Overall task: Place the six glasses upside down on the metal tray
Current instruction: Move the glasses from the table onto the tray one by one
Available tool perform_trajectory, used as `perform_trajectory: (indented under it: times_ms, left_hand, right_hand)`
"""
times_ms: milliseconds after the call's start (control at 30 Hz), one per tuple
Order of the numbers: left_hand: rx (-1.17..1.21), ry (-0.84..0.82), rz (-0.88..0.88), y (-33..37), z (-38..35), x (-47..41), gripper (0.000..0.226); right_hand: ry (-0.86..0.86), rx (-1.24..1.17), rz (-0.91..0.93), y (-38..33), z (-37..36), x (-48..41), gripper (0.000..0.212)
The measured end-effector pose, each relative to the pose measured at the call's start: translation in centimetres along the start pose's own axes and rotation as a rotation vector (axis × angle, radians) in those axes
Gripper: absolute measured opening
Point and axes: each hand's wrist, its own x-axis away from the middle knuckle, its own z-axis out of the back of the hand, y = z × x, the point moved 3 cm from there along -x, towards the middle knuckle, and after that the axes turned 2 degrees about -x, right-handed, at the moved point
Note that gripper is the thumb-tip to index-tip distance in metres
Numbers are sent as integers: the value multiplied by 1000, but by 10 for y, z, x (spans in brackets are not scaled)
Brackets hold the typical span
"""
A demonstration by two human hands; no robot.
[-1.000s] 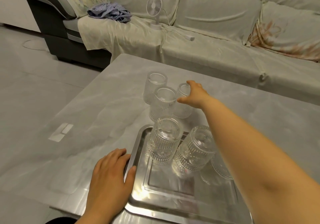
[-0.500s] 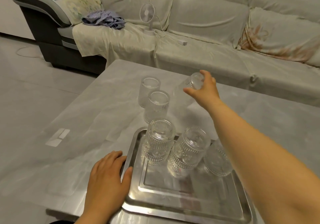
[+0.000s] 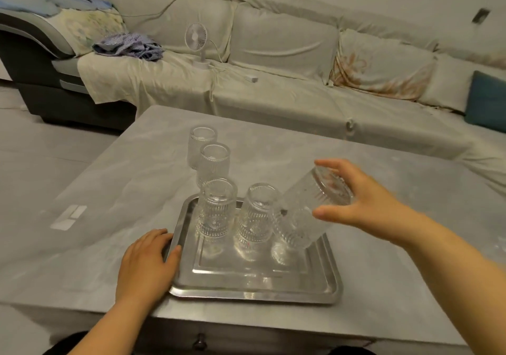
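Observation:
A metal tray (image 3: 246, 295) lies on the grey table near its front edge. Two ribbed glasses stand upside down on it, one at the left (image 3: 216, 209) and one in the middle (image 3: 257, 217). My right hand (image 3: 361, 204) grips a third ribbed glass (image 3: 306, 212) by its base. That glass is tilted, mouth down and to the left, over the tray's right side, and it hides what stands behind it. Two more glasses stand upright on the table beyond the tray, a nearer one (image 3: 213, 165) and a farther one (image 3: 201, 146). My left hand (image 3: 147, 264) lies flat on the table, thumb against the tray's left rim.
A long sofa with a pale cover (image 3: 273, 88) runs behind the table. A small white fan (image 3: 197, 42) and a crumpled blue cloth (image 3: 128, 46) sit on it. A white label (image 3: 69, 217) is on the table at the left.
My right hand took a glass from the table, lifted it and carried it back toward me, tipping it over above the tray's right side. My left hand stayed at the tray's rim.

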Motion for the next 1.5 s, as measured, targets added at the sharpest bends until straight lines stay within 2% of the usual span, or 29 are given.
perform_trajectory:
  times_ms: [100, 233, 533, 733, 1067, 1267, 1500]
  left_hand:
    - [-9, 4, -1, 1, 1, 2, 35]
    - [-19, 11, 3, 3, 2, 4, 34]
    - [-39, 27, -12, 5, 2, 1, 32]
    - [-54, 35, -16, 4, 2, 0, 31]
    - [-34, 41, -12, 2, 1, -1, 31]
    - [-23, 37, -23, 0, 3, -3, 31]
    - [-30, 44, -42, -3, 1, -7, 34]
  right_hand:
    - [-63, 78, -58, 18, -17, 21, 65]
    - [-36, 129, -103, 41, -37, 28, 71]
    - [-131, 294, -98, 63, -63, 19, 78]
    - [-137, 277, -138, 69, -63, 17, 77]
    - [-143, 486, -171, 54, -46, 14, 77]
    - [55, 438, -92, 31, -35, -24, 60]
    - [35, 285, -128, 21, -59, -123, 61]
